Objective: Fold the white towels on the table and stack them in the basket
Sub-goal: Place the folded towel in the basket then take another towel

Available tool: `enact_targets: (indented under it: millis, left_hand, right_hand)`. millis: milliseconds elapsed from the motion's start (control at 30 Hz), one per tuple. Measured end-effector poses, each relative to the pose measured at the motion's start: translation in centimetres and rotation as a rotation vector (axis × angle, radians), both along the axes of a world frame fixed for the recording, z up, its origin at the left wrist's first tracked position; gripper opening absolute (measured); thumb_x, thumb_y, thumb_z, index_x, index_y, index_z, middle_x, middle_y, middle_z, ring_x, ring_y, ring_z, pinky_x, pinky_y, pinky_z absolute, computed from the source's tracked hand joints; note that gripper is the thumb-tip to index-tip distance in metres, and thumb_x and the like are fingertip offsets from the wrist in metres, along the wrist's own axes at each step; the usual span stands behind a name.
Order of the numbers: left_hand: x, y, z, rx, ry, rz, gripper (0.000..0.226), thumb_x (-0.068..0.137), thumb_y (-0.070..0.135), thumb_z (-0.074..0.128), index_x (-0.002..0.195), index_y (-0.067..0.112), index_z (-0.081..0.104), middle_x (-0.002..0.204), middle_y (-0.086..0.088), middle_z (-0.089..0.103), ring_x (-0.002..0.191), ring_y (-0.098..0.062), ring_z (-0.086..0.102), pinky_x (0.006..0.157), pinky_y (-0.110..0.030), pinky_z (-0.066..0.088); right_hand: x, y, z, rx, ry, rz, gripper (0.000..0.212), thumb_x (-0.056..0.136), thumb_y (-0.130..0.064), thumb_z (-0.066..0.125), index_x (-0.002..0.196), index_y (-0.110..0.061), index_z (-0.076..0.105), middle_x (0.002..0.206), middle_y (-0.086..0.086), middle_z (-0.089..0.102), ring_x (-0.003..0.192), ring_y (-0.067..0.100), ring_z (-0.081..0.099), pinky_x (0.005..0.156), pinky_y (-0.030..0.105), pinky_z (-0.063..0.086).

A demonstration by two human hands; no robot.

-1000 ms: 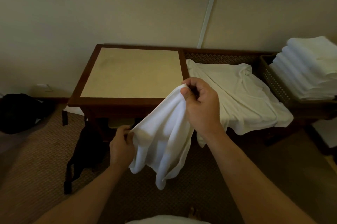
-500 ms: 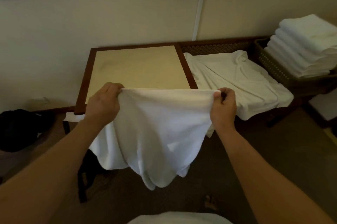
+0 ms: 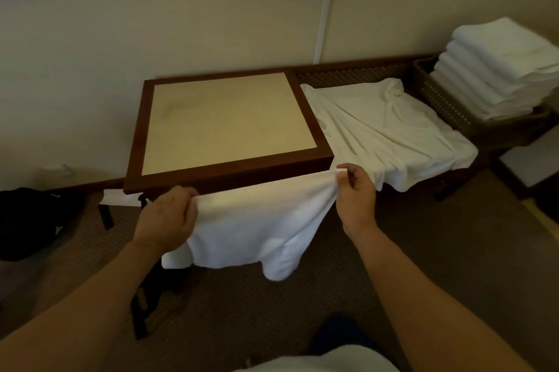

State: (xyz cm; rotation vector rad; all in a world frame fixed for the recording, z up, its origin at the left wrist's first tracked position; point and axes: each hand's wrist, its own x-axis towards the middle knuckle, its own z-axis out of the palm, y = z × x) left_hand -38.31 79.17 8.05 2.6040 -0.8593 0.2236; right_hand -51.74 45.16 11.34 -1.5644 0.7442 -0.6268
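A white towel [image 3: 257, 229] hangs spread between my two hands, just in front of the near edge of the brown-framed table [image 3: 223, 172]. My left hand [image 3: 166, 214] grips its upper left corner and my right hand [image 3: 355, 193] pinches the upper right corner. The top edge is pulled taut; the rest droops toward the floor. Loose white towels [image 3: 387, 132] lie crumpled on the lower surface right of the table. A brown woven basket [image 3: 444, 105] at the far right holds a stack of several folded white towels [image 3: 496, 69].
The table stands against a beige wall with a white pipe [image 3: 325, 5]. A black bag [image 3: 27, 220] sits on the carpet at the left. Black straps [image 3: 142, 305] hang under the table. A white ledge [image 3: 529, 160] lies at the right below the basket.
The towel was bunched in my right hand a second ago. My hands moved apart and stretched its top edge flat, then lowered it to the table's front edge.
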Motion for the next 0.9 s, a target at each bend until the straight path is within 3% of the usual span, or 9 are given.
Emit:
enact_targets:
  millis: [100,267,400,500,600,700,800,900]
  left_hand:
    - [0.8,-0.7,0.0,0.063,-0.145,-0.125,0.039,0.101,0.038,0.036,0.103,0.012,0.064,0.086,0.0,0.058,0.058,-0.013,0.051,0.047,-0.019,0.031]
    - [1.6,-5.3,-0.7,-0.076,-0.173,0.195,0.037,0.104,0.034,0.038,0.097,0.009,0.064,0.089,-0.006,0.061,0.068,-0.025,0.058,0.051,-0.033,0.045]
    - [0.1,-10.4,-1.6,-0.379,0.112,0.466,0.023,0.106,0.018,0.043,0.1,0.01,0.064,0.096,-0.004,0.059,0.089,-0.025,0.057,0.074,-0.039,0.045]
    - [-0.2,-13.7,-1.8,-0.511,0.25,0.573,0.015,0.106,0.017,0.046,0.104,0.015,0.061,0.102,0.0,0.056,0.092,-0.019,0.054,0.079,-0.035,0.041]
    - [1.1,-14.8,-2.4,-0.261,0.15,0.4,0.024,0.106,0.026,0.043,0.106,0.012,0.063,0.101,-0.003,0.058,0.083,-0.024,0.059,0.068,-0.039,0.049]
    - [3.8,-15.2,-2.1,0.004,0.047,0.217,0.045,0.1,0.045,0.036,0.103,0.014,0.068,0.095,-0.002,0.064,0.072,-0.022,0.063,0.057,-0.036,0.054]
    - [7.6,-16.2,-1.1,0.131,-0.058,0.185,0.047,0.099,0.049,0.038,0.085,0.015,0.067,0.077,-0.001,0.061,0.061,-0.025,0.062,0.049,-0.034,0.051]
    - [14.0,-17.9,0.4,0.179,-0.058,0.215,0.052,0.098,0.054,0.035,0.079,0.016,0.065,0.075,-0.002,0.059,0.062,-0.029,0.061,0.053,-0.038,0.053]
  right_hand:
    - [0.8,-0.3,0.4,-0.103,-0.017,-0.105,0.015,0.106,-0.018,0.05,0.112,-0.014,0.064,0.098,-0.013,0.064,0.091,-0.009,0.059,0.08,0.004,0.044]
    - [3.2,-2.3,0.7,-0.133,-0.083,-0.204,0.014,0.107,-0.018,0.048,0.109,-0.017,0.062,0.096,-0.014,0.061,0.089,-0.01,0.057,0.078,0.005,0.043]
    - [5.7,-5.6,0.6,-0.17,-0.083,-0.132,0.014,0.107,-0.015,0.048,0.109,-0.018,0.061,0.098,-0.013,0.061,0.09,-0.012,0.056,0.078,0.002,0.041]
    - [7.2,-8.2,-0.2,-0.173,-0.052,-0.121,0.015,0.107,-0.016,0.048,0.109,-0.018,0.062,0.098,-0.009,0.062,0.091,-0.007,0.057,0.077,0.0,0.041]
    - [8.5,-11.2,-1.3,-0.119,0.0,-0.16,0.016,0.107,-0.018,0.048,0.11,-0.017,0.063,0.1,-0.005,0.063,0.092,0.007,0.058,0.075,-0.002,0.04]
    - [10.0,-13.5,-2.6,-0.075,0.062,-0.179,0.018,0.108,-0.02,0.048,0.112,-0.016,0.064,0.104,-0.002,0.063,0.099,0.013,0.058,0.079,0.005,0.04]
    - [12.9,-14.9,-3.4,-0.056,0.094,-0.183,0.02,0.108,-0.02,0.047,0.114,-0.014,0.065,0.107,-0.002,0.063,0.101,0.014,0.056,0.082,0.013,0.04]
    - [18.5,-16.3,-3.5,-0.084,0.115,-0.197,0.021,0.107,-0.018,0.047,0.114,-0.011,0.065,0.104,-0.003,0.062,0.099,0.014,0.056,0.085,0.022,0.041]
